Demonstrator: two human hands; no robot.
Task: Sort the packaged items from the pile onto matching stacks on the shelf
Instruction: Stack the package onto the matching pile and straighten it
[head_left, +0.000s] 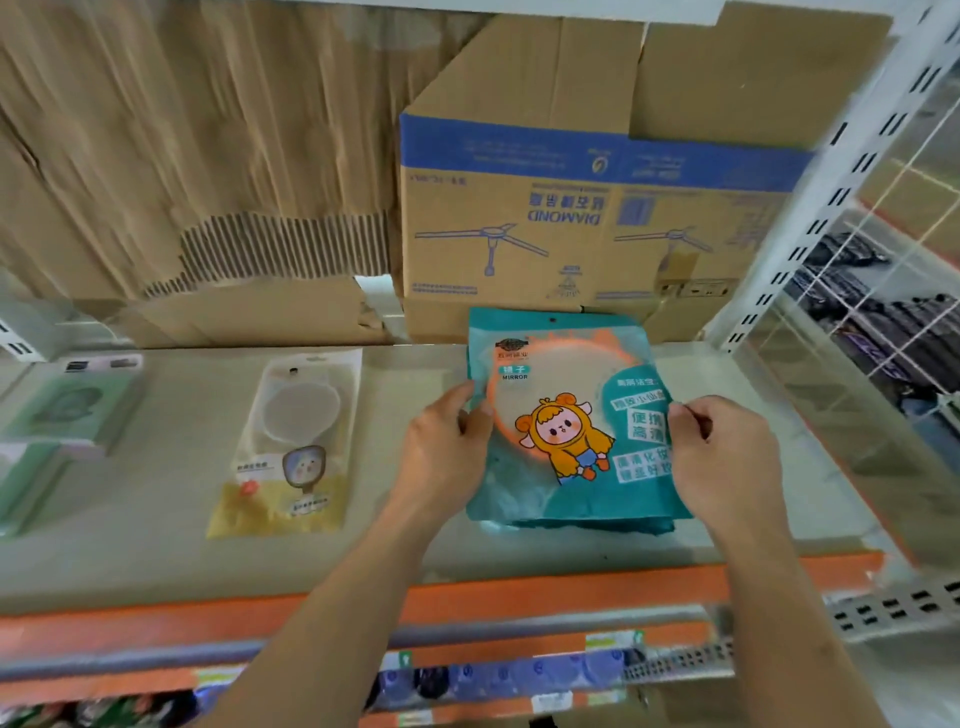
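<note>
A teal mirror packet (569, 415) with an orange ring and a cartoon figure lies on top of a stack of like teal packets on the shelf board (415, 530), right of centre. My left hand (447, 452) grips its left edge, thumb on top. My right hand (722, 457) pinches its right edge. To the left lies a clear and yellow mirror packet (291, 447). Further left sits a green packet (67, 410), blurred.
An upside-down cardboard box (582, 208) with a blue band stands behind the teal stack. Torn cardboard (208, 182) lines the back. A white slotted upright (831, 182) and wire mesh bound the right side. The orange shelf edge (467, 597) runs below my forearms.
</note>
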